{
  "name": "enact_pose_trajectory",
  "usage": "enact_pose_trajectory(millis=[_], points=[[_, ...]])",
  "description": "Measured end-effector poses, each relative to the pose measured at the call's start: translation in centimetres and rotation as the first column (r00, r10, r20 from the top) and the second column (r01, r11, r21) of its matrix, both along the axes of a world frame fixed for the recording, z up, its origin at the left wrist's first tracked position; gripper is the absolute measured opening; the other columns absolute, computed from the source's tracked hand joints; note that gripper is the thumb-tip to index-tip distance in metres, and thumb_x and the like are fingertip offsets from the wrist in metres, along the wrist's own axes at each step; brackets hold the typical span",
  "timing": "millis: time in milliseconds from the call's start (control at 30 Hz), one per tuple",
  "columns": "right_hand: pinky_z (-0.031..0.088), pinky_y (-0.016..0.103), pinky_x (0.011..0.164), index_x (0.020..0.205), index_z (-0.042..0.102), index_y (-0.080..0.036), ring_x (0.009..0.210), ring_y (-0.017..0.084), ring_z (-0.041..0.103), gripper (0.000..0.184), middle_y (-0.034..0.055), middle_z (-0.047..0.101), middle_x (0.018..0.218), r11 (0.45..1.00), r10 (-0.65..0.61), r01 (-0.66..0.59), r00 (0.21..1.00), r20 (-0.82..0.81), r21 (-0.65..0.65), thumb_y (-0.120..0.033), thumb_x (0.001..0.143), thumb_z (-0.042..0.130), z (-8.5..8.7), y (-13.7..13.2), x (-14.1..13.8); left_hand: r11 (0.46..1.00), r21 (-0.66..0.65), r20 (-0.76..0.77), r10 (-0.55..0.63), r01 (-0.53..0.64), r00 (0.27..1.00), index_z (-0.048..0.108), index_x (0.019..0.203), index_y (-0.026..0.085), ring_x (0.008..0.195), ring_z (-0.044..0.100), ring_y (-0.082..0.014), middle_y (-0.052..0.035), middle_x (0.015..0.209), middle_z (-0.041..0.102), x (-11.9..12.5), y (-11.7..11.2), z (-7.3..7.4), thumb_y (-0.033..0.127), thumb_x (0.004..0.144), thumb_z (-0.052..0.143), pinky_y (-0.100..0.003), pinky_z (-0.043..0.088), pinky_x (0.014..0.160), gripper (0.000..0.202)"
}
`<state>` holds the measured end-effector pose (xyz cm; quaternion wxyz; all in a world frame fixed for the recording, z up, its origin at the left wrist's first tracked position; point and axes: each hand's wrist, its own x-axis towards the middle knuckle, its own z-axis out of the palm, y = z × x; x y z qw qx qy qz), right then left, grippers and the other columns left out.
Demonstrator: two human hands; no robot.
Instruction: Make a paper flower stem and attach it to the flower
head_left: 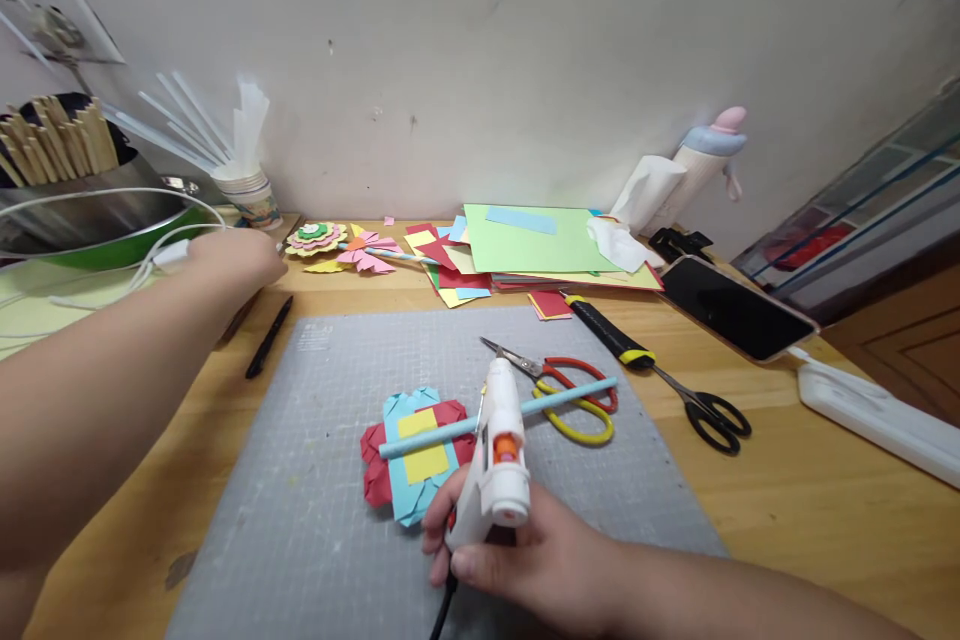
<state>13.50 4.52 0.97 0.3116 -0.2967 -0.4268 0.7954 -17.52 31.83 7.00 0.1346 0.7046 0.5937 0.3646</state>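
Observation:
My right hand [517, 550] is wrapped round a white hot glue gun [496, 450], whose nozzle points away over a grey cutting mat [315, 480]. Under the gun lies a red and blue folded paper flower [409, 460] with a yellow square and a light blue stick [562, 400] across it. My left hand [232, 258] reaches far left to the back of the table, near a white cable [161, 255] and a finished paper flower [315, 238]. Its fingers are hidden.
Red and yellow scissors [577, 400] lie on the mat; black scissors [697, 400] and a phone [731, 308] to the right. Coloured paper sheets [540, 240] are stacked at the back. A black pen [268, 338], a cup of straws [247, 185] and a bowl of sticks [75, 190] stand left.

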Motion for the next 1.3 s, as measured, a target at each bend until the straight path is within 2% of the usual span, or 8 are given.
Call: enact_pose_trajectory(millis=[100,233,333,367,500,633,1000,1300], points=[[0.047,0.034,0.074,0.096,0.056,-0.015,0.078,0.015,0.065,0.042,0.0040,0.060,0.089,0.999,-0.009,0.009,1.000,0.001,-0.038,-0.043,0.072,0.075,-0.3,-0.1,-0.1,0.978,-0.109,-0.150,0.159,-0.176,0.976,0.054,0.053,0.012,0.084,0.062,-0.0239,0.0018,0.050,0.050,2.6,-4.1,2.9,0.027,0.066,0.072,-0.036,0.046,0.080,0.027],[0.048,0.029,0.064,0.097,0.055,-0.014,0.074,0.015,0.066,0.043,0.0038,0.061,0.086,0.998,-0.008,0.004,0.998,-0.054,-0.070,-0.041,0.071,0.076,-0.6,-0.3,-0.3,0.968,-0.235,-0.080,0.068,-0.085,0.994,0.061,0.066,0.015,0.058,0.058,-0.0144,0.0005,0.055,0.060,7.2,-12.8,5.1,0.029,0.082,0.053,-0.029,0.045,0.057,0.023],[0.048,0.028,0.061,0.096,0.056,-0.013,0.072,0.016,0.066,0.042,0.0038,0.062,0.084,0.998,-0.025,0.021,0.997,-0.074,-0.060,-0.041,0.071,0.076,-0.5,-0.4,-0.4,0.986,-0.057,0.324,-0.131,0.158,0.937,0.059,0.074,0.019,0.055,0.058,-0.0117,0.0003,0.066,0.065,10.5,-20.4,4.7,0.022,0.081,0.056,-0.026,0.047,0.048,0.008],[0.048,0.028,0.060,0.095,0.056,-0.012,0.071,0.016,0.066,0.042,0.0038,0.062,0.083,0.998,-0.037,0.032,0.996,-0.079,-0.058,-0.041,0.072,0.075,-0.4,-0.4,-0.4,0.988,0.049,0.422,-0.152,0.145,0.894,0.059,0.079,0.021,0.056,0.060,-0.0127,0.0000,0.069,0.066,11.4,-22.7,4.2,0.022,0.082,0.057,-0.026,0.049,0.046,0.004],[0.048,0.027,0.055,0.093,0.056,-0.012,0.068,0.016,0.065,0.043,0.0036,0.061,0.080,0.999,-0.053,0.051,0.996,-0.075,-0.018,-0.047,0.074,0.071,0.1,-0.4,-0.4,0.944,0.295,0.301,-0.241,0.150,0.923,0.063,0.098,0.029,0.078,0.066,-0.0192,-0.0033,0.083,0.068,13.6,-29.2,1.7,0.015,0.083,0.055,-0.032,0.059,0.061,0.022],[0.048,0.027,0.054,0.091,0.054,-0.012,0.064,0.014,0.063,0.045,0.0019,0.060,0.076,1.000,-0.015,0.015,0.999,-0.033,0.017,-0.050,0.074,0.070,0.4,-0.5,-0.3,0.876,0.360,0.067,-0.367,0.321,0.928,0.060,0.108,0.024,0.087,0.064,-0.0168,-0.0028,0.092,0.067,13.9,-30.5,0.2,0.005,0.080,0.057,-0.032,0.057,0.072,0.035],[0.048,0.026,0.055,0.089,0.056,-0.013,0.065,0.012,0.062,0.045,-0.0001,0.059,0.077,0.998,0.055,-0.055,0.997,-0.053,0.002,-0.051,0.070,0.073,0.5,-0.8,-0.5,0.850,0.446,-0.023,-0.301,0.279,0.953,0.059,0.108,0.023,0.082,0.063,-0.0173,-0.0032,0.089,0.067,13.9,-30.9,0.8,0.003,0.078,0.057,-0.032,0.056,0.065,0.036],[0.045,0.027,0.056,0.090,0.054,-0.015,0.057,0.010,0.056,0.048,-0.0034,0.057,0.068,0.999,0.015,-0.017,0.998,0.054,0.035,-0.051,0.067,0.074,0.7,-0.7,-0.4,0.724,0.544,-0.365,-0.252,0.424,0.897,0.066,0.098,0.021,0.078,0.064,-0.0217,-0.0055,0.084,0.070,13.7,-31.4,0.9,0.009,0.076,0.063,-0.039,0.057,0.064,0.025]])
